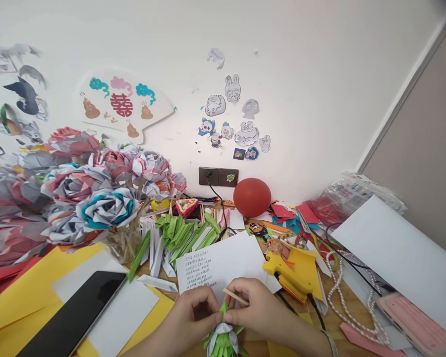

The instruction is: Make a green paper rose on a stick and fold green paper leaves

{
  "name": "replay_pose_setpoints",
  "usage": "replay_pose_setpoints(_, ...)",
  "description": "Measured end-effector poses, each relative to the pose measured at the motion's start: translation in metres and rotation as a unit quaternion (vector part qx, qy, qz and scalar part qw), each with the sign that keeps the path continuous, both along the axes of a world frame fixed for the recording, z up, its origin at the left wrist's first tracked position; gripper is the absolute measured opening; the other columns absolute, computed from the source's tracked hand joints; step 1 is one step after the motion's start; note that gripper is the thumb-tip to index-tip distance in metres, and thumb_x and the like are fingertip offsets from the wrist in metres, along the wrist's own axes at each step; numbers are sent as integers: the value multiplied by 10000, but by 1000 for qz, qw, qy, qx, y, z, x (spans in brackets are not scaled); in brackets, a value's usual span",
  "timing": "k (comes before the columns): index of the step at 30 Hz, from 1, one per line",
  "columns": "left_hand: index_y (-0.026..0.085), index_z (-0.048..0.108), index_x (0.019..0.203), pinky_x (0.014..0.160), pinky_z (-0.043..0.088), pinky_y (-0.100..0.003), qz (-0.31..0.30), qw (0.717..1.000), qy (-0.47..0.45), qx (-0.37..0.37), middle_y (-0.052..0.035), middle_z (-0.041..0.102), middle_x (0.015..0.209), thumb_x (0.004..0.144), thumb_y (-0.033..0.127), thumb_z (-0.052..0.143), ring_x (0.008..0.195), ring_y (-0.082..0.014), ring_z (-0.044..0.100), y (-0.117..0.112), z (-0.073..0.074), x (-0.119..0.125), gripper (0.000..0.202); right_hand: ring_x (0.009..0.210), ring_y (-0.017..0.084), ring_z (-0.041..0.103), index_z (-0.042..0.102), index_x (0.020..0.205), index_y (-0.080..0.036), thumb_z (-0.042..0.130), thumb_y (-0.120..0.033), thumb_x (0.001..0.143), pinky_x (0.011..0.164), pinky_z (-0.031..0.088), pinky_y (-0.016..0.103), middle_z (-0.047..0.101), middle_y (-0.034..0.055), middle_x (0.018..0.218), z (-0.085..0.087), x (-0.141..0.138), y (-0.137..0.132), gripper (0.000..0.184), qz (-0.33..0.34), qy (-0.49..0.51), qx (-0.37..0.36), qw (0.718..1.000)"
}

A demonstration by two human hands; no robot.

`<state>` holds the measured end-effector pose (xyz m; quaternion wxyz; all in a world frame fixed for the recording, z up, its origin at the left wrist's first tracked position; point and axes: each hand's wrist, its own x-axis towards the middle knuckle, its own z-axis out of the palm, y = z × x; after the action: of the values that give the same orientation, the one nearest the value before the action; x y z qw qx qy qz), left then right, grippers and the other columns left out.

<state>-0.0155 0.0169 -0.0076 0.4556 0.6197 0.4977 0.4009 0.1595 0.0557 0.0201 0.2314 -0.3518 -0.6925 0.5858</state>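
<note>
Papercraft [223,344], green and white, folded, at six o'clock of the view, its lower edge cut off. Left hand [195,310]: thumb and index finger pinching the green tip. Right hand [258,307]: thumb pressed to the same tip, wooden stick [236,296] caught among the fingers; whether stick meets paper cannot be told. Around the piece: handwritten sheet [223,255], twelve o'clock; yellow glue gun [290,275], two; black phone [78,312], nine; green paper strips [178,232], eleven.
</note>
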Motion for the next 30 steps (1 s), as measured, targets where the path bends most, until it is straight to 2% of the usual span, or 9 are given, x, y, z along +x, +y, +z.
replay_pose_setpoints(5,162,562,527,556,376,-236,19,998,42,36,0,587,555,650,297,679,577,-143,516,-1,2,1,217,595,117,506,586,633,-174,622,-112,607,531,374,197,532,-48,612,5,-4,-4,76,-32,-43,13,998)
replay_pose_setpoints(9,157,577,574,558,383,-245,10,1000,21,16,-9,583,576,690,376,679,586,-152,520,-1,3,-1,268,623,123,498,578,605,-178,615,-98,609,535,337,204,546,-41,627,4,-5,-5,88,-61,-76,91,991)
replay_pose_setpoints(12,165,629,811,649,439,-282,-32,997,-66,3,-39,634,720,754,537,609,704,-189,576,1,-4,-5,376,625,131,506,563,622,-182,598,-112,615,549,353,216,545,-38,625,0,-4,1,79,-112,-54,82,989)
replay_pose_setpoints(15,221,509,1174,826,448,-354,-66,988,-135,23,-96,628,1068,670,646,636,988,-271,575,1,-15,-8,671,600,137,512,549,636,-187,617,-186,623,563,383,236,549,-35,605,-4,-3,8,69,-188,-1,35,982)
replay_pose_setpoints(17,243,384,1306,935,400,-382,-69,991,-110,43,-114,540,1257,591,587,735,1159,-317,487,-2,-21,-8,867,581,137,503,542,634,-188,643,-264,620,560,385,244,543,-35,584,-5,-4,10,127,-233,34,14,972)
replay_pose_setpoints(19,252,350,1336,1000,349,-374,-34,997,-46,54,-100,497,1316,560,388,805,1225,-327,428,-7,-25,-6,910,554,129,485,536,624,-190,651,-299,606,537,374,242,529,-40,560,-7,-6,8,159,-253,53,-1,966)
replay_pose_setpoints(22,272,364,1313,944,397,-312,37,998,18,53,-57,555,1209,551,114,720,1105,-278,534,-14,-22,0,855,561,128,490,581,666,-184,637,-251,572,538,369,242,549,-34,597,-7,-11,1,128,-233,46,-10,971)
replay_pose_setpoints(25,264,408,1255,832,449,-260,75,994,32,67,-22,587,1062,561,73,631,970,-234,598,-17,-15,5,753,623,148,521,621,721,-161,604,-235,576,589,388,256,577,-12,649,-4,-11,-3,163,-179,32,-27,983)
replay_pose_setpoints(30,256,477,1158,812,457,-259,79,990,51,107,-8,633,993,578,96,610,925,-227,618,-17,-12,9,616,617,141,513,602,707,-146,576,-218,589,575,383,248,567,-14,639,-1,-8,-1,141,-132,35,-57,989)
